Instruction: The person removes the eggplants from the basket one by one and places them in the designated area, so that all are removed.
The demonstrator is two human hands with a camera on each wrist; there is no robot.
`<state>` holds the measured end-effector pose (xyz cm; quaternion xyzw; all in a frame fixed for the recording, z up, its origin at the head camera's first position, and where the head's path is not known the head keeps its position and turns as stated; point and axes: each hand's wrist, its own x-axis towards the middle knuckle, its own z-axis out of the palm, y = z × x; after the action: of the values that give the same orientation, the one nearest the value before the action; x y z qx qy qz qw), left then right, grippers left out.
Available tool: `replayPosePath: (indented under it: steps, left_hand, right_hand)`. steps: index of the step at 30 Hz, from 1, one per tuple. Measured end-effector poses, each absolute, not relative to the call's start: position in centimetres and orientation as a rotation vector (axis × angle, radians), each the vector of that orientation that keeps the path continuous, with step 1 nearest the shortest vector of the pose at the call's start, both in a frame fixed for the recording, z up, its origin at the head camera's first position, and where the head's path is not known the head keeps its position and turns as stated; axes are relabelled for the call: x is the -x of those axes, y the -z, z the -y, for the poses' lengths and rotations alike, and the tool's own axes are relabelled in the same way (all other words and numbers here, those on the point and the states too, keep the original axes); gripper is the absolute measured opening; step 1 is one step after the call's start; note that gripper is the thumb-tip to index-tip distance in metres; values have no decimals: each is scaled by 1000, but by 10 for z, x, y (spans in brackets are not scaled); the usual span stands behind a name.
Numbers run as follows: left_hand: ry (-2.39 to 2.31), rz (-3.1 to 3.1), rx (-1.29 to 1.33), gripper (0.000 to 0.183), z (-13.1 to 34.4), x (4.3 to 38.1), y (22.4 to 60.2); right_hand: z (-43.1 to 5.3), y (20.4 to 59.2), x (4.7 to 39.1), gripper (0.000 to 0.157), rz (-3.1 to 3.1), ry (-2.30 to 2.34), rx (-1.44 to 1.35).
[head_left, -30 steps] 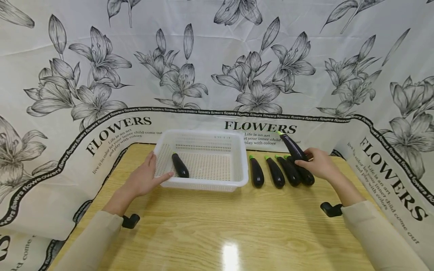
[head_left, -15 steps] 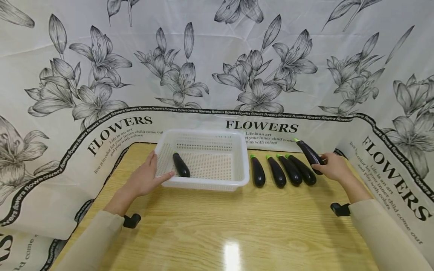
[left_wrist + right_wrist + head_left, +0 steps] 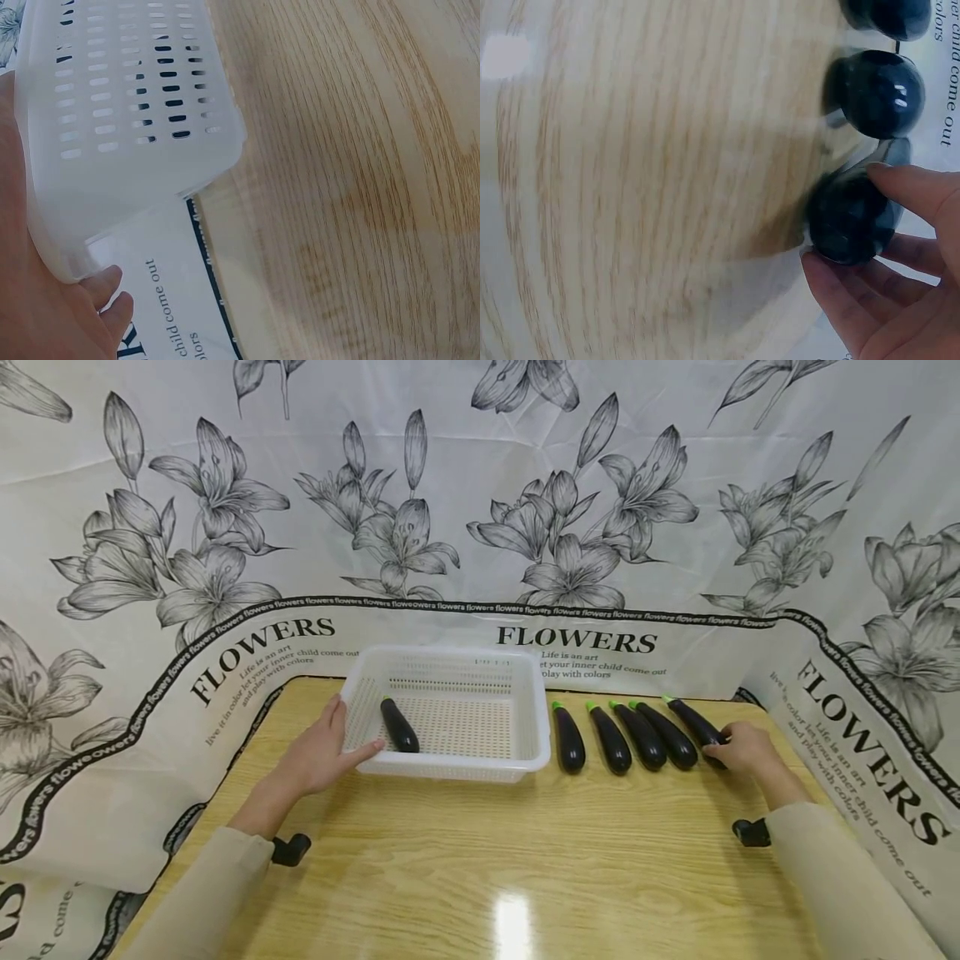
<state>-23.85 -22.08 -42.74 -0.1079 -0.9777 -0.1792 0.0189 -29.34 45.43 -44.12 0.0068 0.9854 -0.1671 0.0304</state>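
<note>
My left hand (image 3: 318, 750) grips the left corner of a white perforated plastic basket (image 3: 450, 766), thumb over the front rim. In the left wrist view its fingertips (image 3: 114, 311) curl below the basket's rim (image 3: 56, 262). A single dark purple eggplant (image 3: 400, 727) lies inside, toward the left. At the right end of a row of eggplants, my right hand (image 3: 752, 750) holds the rounded end of another eggplant (image 3: 693, 721), its green stem pointing to the back. The right wrist view shows thumb and fingers around this eggplant (image 3: 851, 217), low at the table.
Several eggplants (image 3: 612, 739) lie side by side between the basket and my right hand, stems to the back. The wooden table (image 3: 480, 852) ends at a hanging flower-print cloth (image 3: 450, 527) behind and at both sides.
My right hand has carried the eggplant to the right and lowered it from above the row to the row's right end. The left hand and basket stay in place.
</note>
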Motion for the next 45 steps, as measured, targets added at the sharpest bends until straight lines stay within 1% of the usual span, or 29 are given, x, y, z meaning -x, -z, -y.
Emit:
replayPosePath:
  steps: [16,26,33,40,45]
  left_hand:
    - [572,3015,340,117,222,239,428]
    - [581,3002,327,119,221,238,431]
    - [559,3012,328,119,223,240,430]
    - [577,2991,335,117,223,240,429]
    - [595,2989,337,118,223,239,430]
  right_hand:
    - [-445,441,294,61,-2973,514,-129]
    - [-450,445,290,76,-2949,521,-86]
    - [-449,441,286,74,-2975,510,-52]
    - [-447,433,274,76,-2980,526,-31]
    - [-439,426,266,74,-3031,503,54]
